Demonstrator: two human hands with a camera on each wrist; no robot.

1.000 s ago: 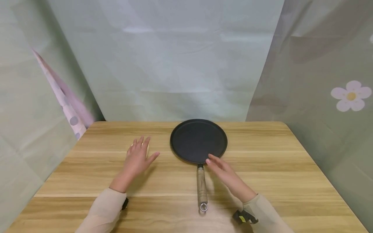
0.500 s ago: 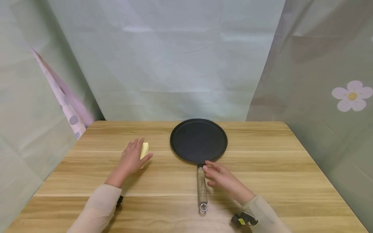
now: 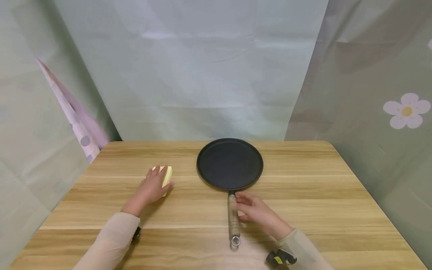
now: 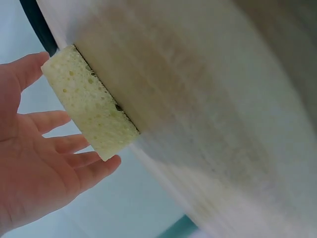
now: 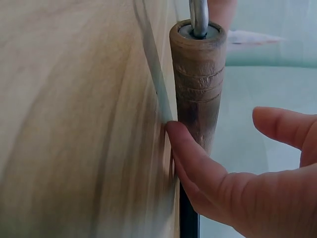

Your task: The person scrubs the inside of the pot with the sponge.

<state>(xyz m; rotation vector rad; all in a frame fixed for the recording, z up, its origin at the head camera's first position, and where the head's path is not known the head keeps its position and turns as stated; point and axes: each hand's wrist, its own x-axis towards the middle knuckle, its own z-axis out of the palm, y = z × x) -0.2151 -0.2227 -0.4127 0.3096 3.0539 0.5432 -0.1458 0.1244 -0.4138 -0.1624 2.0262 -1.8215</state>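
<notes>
A pale yellow sponge with visible pores lies on the table at the left. Over it is my left hand, fingers spread across the top and thumb at its near right side, partly covering it in the head view. Right of the middle lies a flat black crepe pan, its wooden handle pointing toward me and ending in a metal ring. Beside the handle's right side is my right hand. In the right wrist view its thumb stands apart from the handle, and a fingertip lies low near the tabletop.
Both things rest on a light wood-grain table. Pale green cloth hangs behind it and at both sides, with a printed flower at the right. A lilac spotted fold shows at the left.
My left hand has drawn back and left, so more of the sponge shows. The right hand has come down from the pan's rim to alongside the handle. The pan stays put.
</notes>
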